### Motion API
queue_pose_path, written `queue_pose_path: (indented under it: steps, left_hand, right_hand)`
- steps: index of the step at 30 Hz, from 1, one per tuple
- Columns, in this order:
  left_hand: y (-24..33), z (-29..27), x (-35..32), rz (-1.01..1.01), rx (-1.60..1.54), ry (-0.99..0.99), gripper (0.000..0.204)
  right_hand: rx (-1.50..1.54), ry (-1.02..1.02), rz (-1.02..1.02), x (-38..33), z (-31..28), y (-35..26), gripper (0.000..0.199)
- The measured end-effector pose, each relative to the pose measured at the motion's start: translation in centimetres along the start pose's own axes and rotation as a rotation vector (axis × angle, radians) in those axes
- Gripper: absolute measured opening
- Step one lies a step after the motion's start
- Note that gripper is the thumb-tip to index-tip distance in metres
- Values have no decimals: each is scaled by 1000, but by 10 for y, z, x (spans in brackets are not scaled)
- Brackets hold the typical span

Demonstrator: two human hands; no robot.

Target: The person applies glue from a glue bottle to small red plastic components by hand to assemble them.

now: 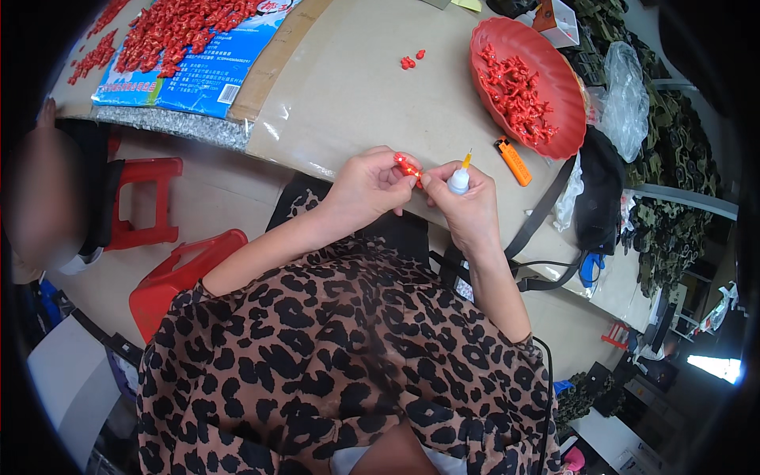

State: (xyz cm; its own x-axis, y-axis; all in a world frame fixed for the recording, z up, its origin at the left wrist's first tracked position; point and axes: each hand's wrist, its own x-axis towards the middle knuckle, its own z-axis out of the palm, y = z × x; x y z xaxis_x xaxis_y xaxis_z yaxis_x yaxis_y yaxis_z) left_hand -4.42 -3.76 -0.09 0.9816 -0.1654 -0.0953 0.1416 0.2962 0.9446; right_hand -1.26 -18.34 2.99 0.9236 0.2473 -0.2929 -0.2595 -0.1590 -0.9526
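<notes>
Above the table's near edge, my left hand [366,187] pinches a small glossy red figure-like piece [407,166] between thumb and fingertips. My right hand [469,207] is closed around a small white needle-tip bottle [457,182], its yellow tip pointing up. The thumb and finger of that same hand also meet the red piece at its right end, so both hands touch it. What exactly the piece depicts is too small to tell.
A scalloped red plastic bowl [560,136] holds several red pieces at the right. Beside it lies an orange lighter [514,162]. Loose red bits [408,62] sit mid-table. A red heap [178,36] covers a blue printed sheet [198,85]. A black bag [595,198] rests at the right edge.
</notes>
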Motion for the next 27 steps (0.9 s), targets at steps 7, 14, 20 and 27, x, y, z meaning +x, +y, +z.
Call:
queue_pose_path:
  steps: [7, 14, 20, 27]
  left_hand:
    - [-1, 1, 1, 12, 8, 13, 14]
    - [-1, 1, 0, 20, 9, 12, 14]
    - [-2, 0, 1, 9, -8, 10, 15]
    - [-1, 0, 0, 11, -17, 4, 16]
  right_hand:
    - [5, 2, 1, 0, 0, 0, 9]
    - [-7, 11, -9, 0, 0, 1, 9]
    - [-11, 2, -1, 0, -1, 2, 9]
    - [-10, 6, -8, -2, 3, 0, 10]
